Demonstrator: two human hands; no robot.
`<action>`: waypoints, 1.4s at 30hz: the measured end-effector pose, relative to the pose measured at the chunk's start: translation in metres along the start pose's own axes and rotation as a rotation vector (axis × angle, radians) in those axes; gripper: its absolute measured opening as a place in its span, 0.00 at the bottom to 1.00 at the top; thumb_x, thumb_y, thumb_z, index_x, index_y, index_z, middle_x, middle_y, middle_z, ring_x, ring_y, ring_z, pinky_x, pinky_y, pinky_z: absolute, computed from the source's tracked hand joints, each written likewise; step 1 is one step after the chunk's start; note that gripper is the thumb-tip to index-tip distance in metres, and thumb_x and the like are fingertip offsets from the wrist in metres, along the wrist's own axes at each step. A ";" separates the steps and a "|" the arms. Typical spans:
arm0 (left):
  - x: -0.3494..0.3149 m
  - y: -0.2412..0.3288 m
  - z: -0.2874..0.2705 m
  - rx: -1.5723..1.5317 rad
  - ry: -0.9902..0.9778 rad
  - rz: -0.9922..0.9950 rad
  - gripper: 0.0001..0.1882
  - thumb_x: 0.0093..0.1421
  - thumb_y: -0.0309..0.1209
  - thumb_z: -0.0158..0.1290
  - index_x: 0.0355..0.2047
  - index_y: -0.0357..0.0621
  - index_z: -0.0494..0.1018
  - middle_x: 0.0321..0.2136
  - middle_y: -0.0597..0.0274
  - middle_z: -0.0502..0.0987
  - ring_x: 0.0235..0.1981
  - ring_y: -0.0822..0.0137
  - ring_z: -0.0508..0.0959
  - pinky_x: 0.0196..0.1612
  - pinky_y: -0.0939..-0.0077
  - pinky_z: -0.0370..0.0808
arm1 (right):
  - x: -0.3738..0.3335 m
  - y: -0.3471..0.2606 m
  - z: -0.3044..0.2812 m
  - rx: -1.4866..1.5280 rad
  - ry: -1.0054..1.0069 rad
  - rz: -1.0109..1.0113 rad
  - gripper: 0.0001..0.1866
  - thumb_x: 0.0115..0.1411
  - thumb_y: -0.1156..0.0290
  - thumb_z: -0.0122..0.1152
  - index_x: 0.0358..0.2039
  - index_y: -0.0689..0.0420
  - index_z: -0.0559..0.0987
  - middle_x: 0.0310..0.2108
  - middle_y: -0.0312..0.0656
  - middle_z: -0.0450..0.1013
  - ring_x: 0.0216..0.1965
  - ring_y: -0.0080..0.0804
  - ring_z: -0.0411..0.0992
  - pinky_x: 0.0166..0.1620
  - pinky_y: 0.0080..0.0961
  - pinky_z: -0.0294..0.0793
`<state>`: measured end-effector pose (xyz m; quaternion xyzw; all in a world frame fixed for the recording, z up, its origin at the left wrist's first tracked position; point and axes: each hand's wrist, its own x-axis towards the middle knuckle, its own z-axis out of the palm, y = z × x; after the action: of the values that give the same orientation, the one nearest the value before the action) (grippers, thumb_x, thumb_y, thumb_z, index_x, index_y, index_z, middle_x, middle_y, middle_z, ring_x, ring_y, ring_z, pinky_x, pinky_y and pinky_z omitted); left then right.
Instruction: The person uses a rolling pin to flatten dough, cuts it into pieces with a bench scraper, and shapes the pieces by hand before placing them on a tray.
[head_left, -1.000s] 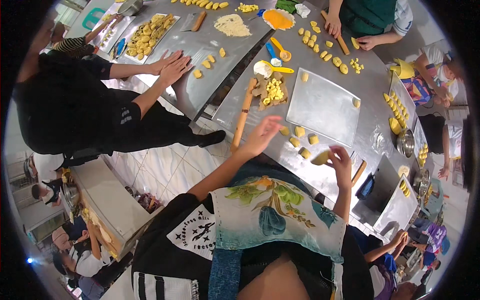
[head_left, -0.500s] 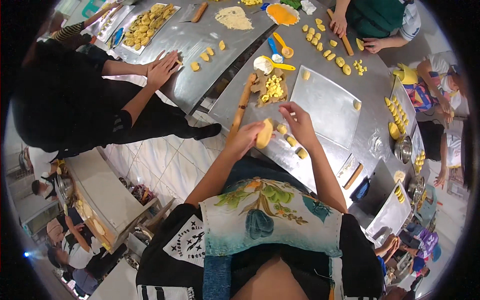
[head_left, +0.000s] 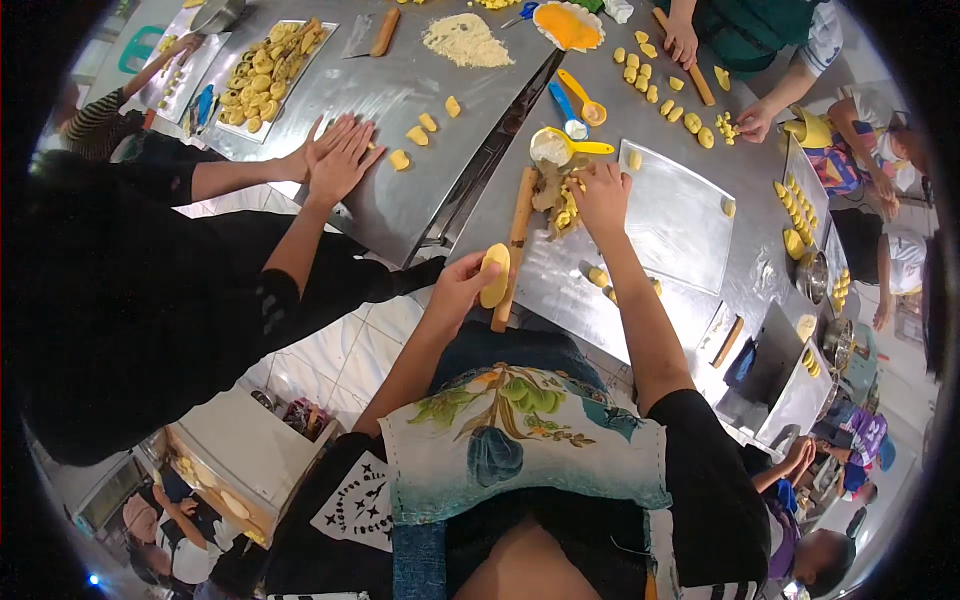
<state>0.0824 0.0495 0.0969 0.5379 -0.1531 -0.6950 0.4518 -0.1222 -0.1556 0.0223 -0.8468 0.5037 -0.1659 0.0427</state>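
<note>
My left hand [head_left: 458, 292] holds up a flattened oval piece of yellow dough [head_left: 495, 275], the fingers closed round its side. It is near the table's front edge, beside a wooden rolling pin [head_left: 522, 215]. My right hand [head_left: 604, 200] reaches down to a heap of small yellow cubes [head_left: 566, 215] on crumpled brown paper [head_left: 546, 192]. Its fingertips are bent together at the cubes; what they pinch is hidden. Under my right forearm lie a few dough lumps [head_left: 598, 276]. To the right is a flat metal tray [head_left: 685, 225] with single dough pieces near its corners.
Beyond the cubes lie a yellow measuring cup of white powder [head_left: 552, 148], a blue spoon [head_left: 570, 115] and a yellow spoon [head_left: 592, 112]. A co-worker's hand [head_left: 682, 45] rests on a rolling pin [head_left: 690, 65] opposite. Another person's hands [head_left: 340, 155] press on the left table.
My right hand has moved forward from beside the dough to the heap of cubes. My left hand has shifted slightly left, still holding the dough, which now shows its flat side.
</note>
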 end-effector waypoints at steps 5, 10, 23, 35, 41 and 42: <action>0.014 0.008 -0.016 0.006 -0.023 0.057 0.22 0.63 0.35 0.56 0.53 0.34 0.71 0.40 0.60 0.79 0.41 0.73 0.78 0.45 0.77 0.74 | 0.003 -0.007 0.009 -0.105 -0.034 -0.035 0.09 0.50 0.62 0.67 0.31 0.49 0.83 0.40 0.34 0.72 0.48 0.33 0.65 0.50 0.39 0.60; 0.019 0.022 -0.016 0.057 0.054 0.090 0.20 0.60 0.34 0.59 0.49 0.34 0.74 0.39 0.61 0.80 0.37 0.74 0.78 0.42 0.79 0.75 | 0.003 -0.010 0.013 -0.116 0.002 -0.026 0.09 0.50 0.63 0.67 0.32 0.49 0.83 0.40 0.33 0.72 0.48 0.33 0.65 0.50 0.39 0.61; 0.029 0.028 -0.010 -0.042 0.072 0.037 0.17 0.64 0.36 0.55 0.47 0.35 0.76 0.32 0.69 0.79 0.29 0.81 0.76 0.28 0.87 0.68 | -0.019 -0.070 -0.059 0.400 0.192 0.347 0.06 0.51 0.67 0.68 0.30 0.53 0.84 0.33 0.36 0.75 0.42 0.35 0.69 0.46 0.34 0.64; 0.018 0.052 0.016 -0.230 -0.178 0.003 0.19 0.69 0.38 0.47 0.51 0.35 0.71 0.42 0.63 0.78 0.42 0.73 0.79 0.47 0.74 0.76 | -0.041 -0.126 -0.117 1.022 -0.070 0.416 0.07 0.52 0.71 0.69 0.33 0.57 0.84 0.32 0.37 0.74 0.39 0.27 0.68 0.48 0.25 0.64; 0.018 0.051 0.014 -0.208 -0.206 0.031 0.19 0.69 0.37 0.47 0.54 0.36 0.71 0.42 0.62 0.77 0.43 0.74 0.78 0.48 0.75 0.75 | -0.043 -0.124 -0.121 1.010 -0.045 0.410 0.07 0.52 0.71 0.69 0.33 0.57 0.84 0.34 0.37 0.72 0.39 0.28 0.68 0.44 0.24 0.66; 0.016 0.054 0.017 -0.199 -0.191 0.037 0.19 0.69 0.37 0.47 0.54 0.36 0.70 0.42 0.63 0.77 0.43 0.74 0.78 0.47 0.75 0.75 | -0.044 -0.124 -0.122 1.001 -0.056 0.415 0.08 0.52 0.71 0.69 0.33 0.57 0.84 0.33 0.37 0.72 0.39 0.28 0.68 0.44 0.25 0.66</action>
<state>0.0921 0.0026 0.1313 0.4187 -0.1358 -0.7464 0.4991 -0.0768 -0.0457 0.1564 -0.6099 0.5183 -0.3510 0.4860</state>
